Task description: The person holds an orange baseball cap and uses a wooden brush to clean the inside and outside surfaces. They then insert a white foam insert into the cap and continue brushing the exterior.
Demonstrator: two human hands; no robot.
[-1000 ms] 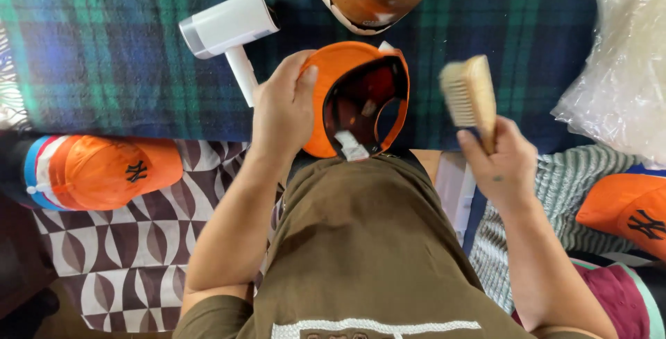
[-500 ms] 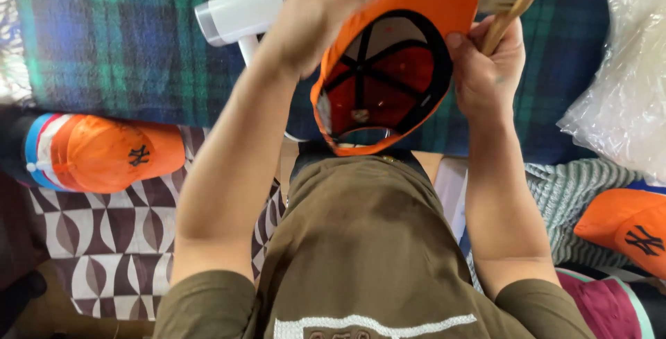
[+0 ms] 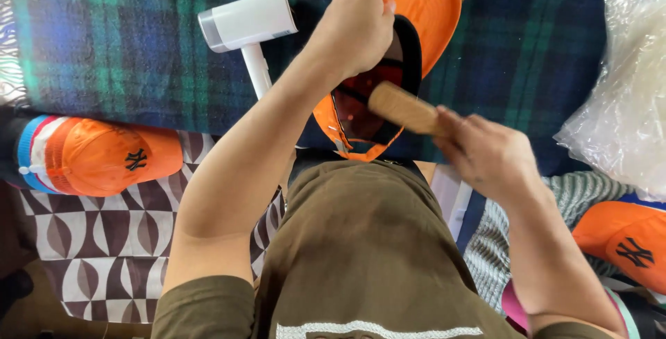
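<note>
A: We have the orange cap [image 3: 416,13] up off the table, tipped open side toward us. Left hand [image 3: 354,30] is clamped on its crown edge. Right hand [image 3: 485,152] is wrapped tight round the wooden brush [image 3: 402,109], whose head sits at the cap's dark inside.

B: Risks we see?

A: One-hand hold on soft fabric. A hard stroke could fold the crown or twist the cap out of our left grip. Bristles could also snag the inner seam tape.

B: Cap itself?

A: Bright orange shell, black lining, curved brim low. Looks floppy.

B: Around it?

A: Plaid blanket [image 3: 104,48] underneath, white handheld steamer [image 3: 250,23] left of our forearm, another orange cap [image 3: 104,155] at far left, clear plastic bag [image 3: 624,89] right.
</note>
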